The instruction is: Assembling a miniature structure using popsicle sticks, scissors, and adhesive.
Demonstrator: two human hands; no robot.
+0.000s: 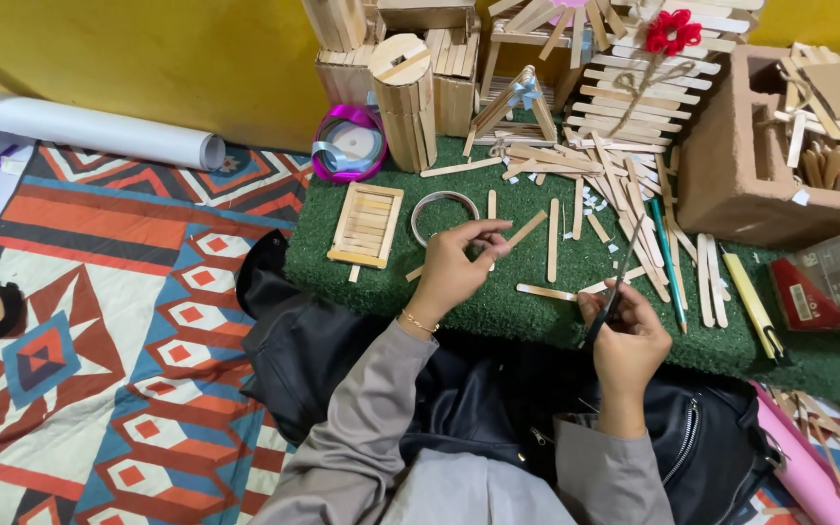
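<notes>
My left hand (454, 267) pinches one end of a flat wooden craft stick (527, 228) over the green turf mat (527, 301). A metal ring (420, 206) lies just beyond its fingers. My right hand (626, 335) grips black scissors (619, 282) whose blades point up and away over the mat. Loose sticks (552, 240) lie between the two hands. A small frame of glued sticks (367, 226) rests left of the ring.
A stick cylinder (402, 102), a stick A-frame (517, 102), a ribbon spool (349, 146) and a stick panel with a red flower (671, 34) stand at the back. A brown box (731, 175) holds scraps at right. A black bag (303, 340) covers my lap.
</notes>
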